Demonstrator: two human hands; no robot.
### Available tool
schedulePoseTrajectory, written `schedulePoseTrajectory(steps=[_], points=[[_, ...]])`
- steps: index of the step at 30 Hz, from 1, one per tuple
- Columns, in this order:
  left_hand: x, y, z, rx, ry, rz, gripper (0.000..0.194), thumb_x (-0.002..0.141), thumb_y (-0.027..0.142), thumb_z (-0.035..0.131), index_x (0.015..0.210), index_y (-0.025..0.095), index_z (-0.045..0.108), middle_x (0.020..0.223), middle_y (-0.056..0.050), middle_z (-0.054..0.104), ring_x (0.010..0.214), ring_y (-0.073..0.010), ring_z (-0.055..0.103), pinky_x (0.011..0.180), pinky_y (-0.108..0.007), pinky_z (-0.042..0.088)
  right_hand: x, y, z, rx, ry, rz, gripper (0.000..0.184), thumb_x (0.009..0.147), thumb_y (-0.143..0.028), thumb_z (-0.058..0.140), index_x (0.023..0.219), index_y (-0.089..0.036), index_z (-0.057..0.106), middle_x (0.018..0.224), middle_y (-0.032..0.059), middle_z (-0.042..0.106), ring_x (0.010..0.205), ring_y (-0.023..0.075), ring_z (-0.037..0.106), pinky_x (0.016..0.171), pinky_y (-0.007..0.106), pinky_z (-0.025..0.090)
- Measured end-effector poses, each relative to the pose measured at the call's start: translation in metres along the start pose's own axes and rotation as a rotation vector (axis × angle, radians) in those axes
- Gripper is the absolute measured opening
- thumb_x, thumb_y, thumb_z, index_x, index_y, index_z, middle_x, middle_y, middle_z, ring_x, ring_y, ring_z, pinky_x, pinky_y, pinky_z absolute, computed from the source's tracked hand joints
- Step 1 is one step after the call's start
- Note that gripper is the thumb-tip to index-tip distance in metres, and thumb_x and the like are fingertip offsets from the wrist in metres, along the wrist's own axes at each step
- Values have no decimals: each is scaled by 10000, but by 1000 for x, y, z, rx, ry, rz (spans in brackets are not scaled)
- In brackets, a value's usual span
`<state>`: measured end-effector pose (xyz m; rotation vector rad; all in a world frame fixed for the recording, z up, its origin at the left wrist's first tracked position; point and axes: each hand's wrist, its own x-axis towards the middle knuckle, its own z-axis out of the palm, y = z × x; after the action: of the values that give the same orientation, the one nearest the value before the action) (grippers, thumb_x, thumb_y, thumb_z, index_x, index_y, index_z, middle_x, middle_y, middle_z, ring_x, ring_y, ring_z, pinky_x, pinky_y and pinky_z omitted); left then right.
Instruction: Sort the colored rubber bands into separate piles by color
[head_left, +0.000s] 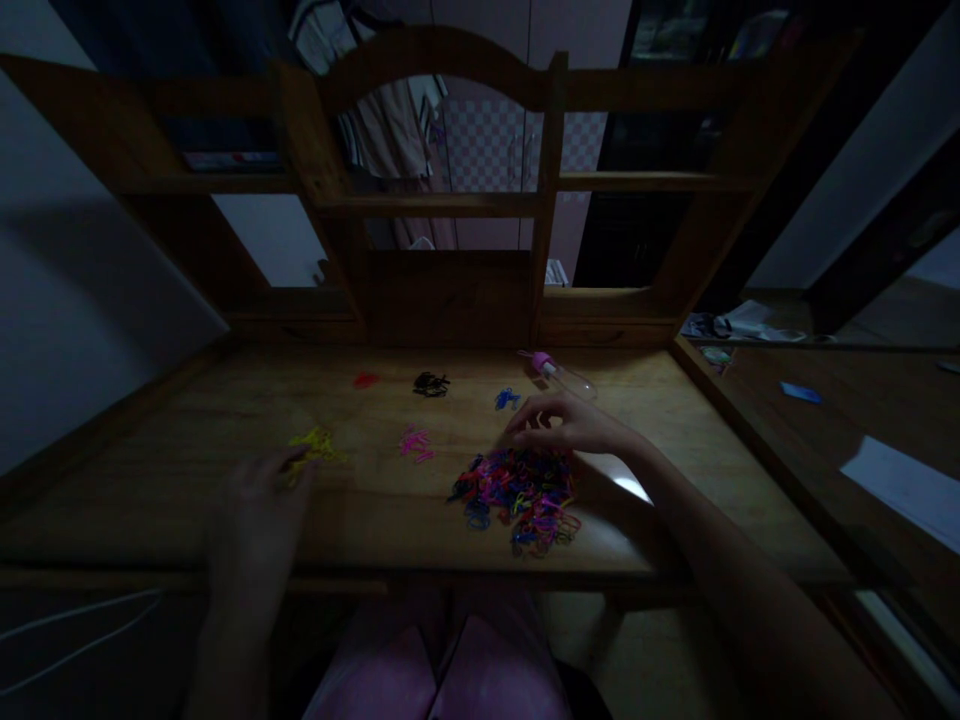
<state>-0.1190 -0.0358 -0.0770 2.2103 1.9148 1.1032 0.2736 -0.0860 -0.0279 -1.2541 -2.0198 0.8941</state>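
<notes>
A mixed heap of small coloured rubber bands (517,490) lies on the wooden desk. Over its far edge is my right hand (562,420), fingers curled down and tips close together; whatever they hold is too small to make out. My left hand (266,500), smeared by motion, reaches the near side of a pile of yellow rubber bands (319,442), and its fingers are not clear. Sorted apart are small piles of pink rubber bands (416,443), black rubber bands (431,384), blue rubber bands (507,399) and red rubber bands (366,380).
Behind the blue pile lies a clear bottle-shaped container (574,381) with a pink cap. A wooden shelf unit (450,205) rises along the desk's back edge. To the right, a lower surface carries a white paper (904,490) and a blue card (801,392).
</notes>
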Motion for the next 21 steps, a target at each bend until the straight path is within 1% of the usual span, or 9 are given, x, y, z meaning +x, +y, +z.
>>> schedulePoseTrajectory(steps=[1,2,5,6,9,12,15,18,21], points=[[-6,14,1,-34,-10,45,236,834,361,593,1011,216,649,1060,-54,608,1005,-258,566,917,-392,442,0,0,1,6,-3,12,206,828,-368,664,989,-257,733,951,24,702,834,172,604,716,290,434],[-14,31,1,-112,-78,101,227,858,365,571,1026,228,640,1083,-44,603,1017,-235,573,931,-368,446,1,0,2,11,-2,27,205,827,-371,665,980,-256,736,955,26,702,839,174,606,723,294,438],[-40,80,2,-335,-447,262,184,894,350,548,1024,265,648,1055,-17,608,979,-185,598,894,-305,477,3,1,4,35,17,69,210,834,-389,651,958,-245,739,952,33,705,850,181,612,741,301,456],[-48,94,2,-389,-527,287,176,898,322,549,1038,272,643,1065,-13,602,991,-174,595,887,-285,482,3,2,5,43,23,81,222,838,-398,644,958,-237,738,942,38,706,837,180,614,731,300,462],[-64,121,5,-463,-655,348,227,902,215,539,1106,279,617,1105,-16,576,1034,-157,576,904,-260,476,5,5,6,62,27,113,287,845,-437,623,970,-201,728,909,52,706,780,175,620,677,295,478],[-67,127,12,-460,-692,423,304,916,116,460,1143,260,601,1133,-42,546,1070,-162,547,918,-272,468,5,5,5,77,44,107,312,851,-451,613,964,-182,723,925,62,704,810,185,628,692,301,492],[-65,121,25,-393,-683,510,341,902,64,435,1130,255,601,1109,-50,539,1050,-178,535,876,-291,475,4,4,5,82,80,78,293,864,-434,606,938,-177,726,934,67,704,837,191,632,710,300,495],[-65,112,37,-318,-670,577,316,890,64,457,1111,252,583,1084,-46,543,1023,-195,527,867,-324,467,4,4,6,82,100,74,290,866,-430,606,937,-176,726,906,65,704,797,185,633,676,294,492],[-63,110,43,-255,-676,600,267,885,72,473,1075,236,562,1075,-44,546,1012,-209,517,862,-346,460,4,4,6,85,109,78,271,862,-413,615,937,-177,726,890,67,701,795,187,630,685,302,493]])
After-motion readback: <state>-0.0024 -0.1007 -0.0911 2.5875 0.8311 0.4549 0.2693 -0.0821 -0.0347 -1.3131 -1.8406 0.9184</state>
